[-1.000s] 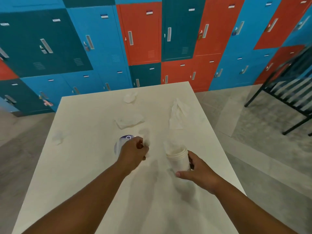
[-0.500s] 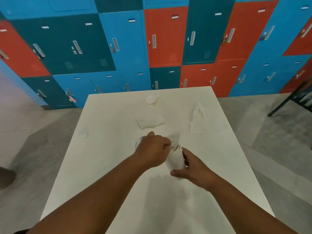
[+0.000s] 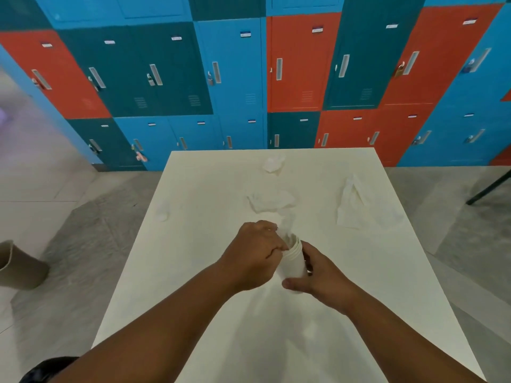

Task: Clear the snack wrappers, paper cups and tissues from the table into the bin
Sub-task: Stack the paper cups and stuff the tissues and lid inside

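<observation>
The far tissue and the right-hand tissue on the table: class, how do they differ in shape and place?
The far tissue is crumpled into a small wad; the right-hand tissue lies spread out, long and loosely folded. The far tissue sits near the table's back edge; the right-hand tissue lies nearer its right edge. Both are white and untouched.

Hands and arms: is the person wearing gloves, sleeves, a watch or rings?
Both forearms are bare as far as the frame shows: no sleeves, watch or bracelet. The left hand and right hand wear no gloves. No rings are visible on the fingers, though some are hidden.
</observation>
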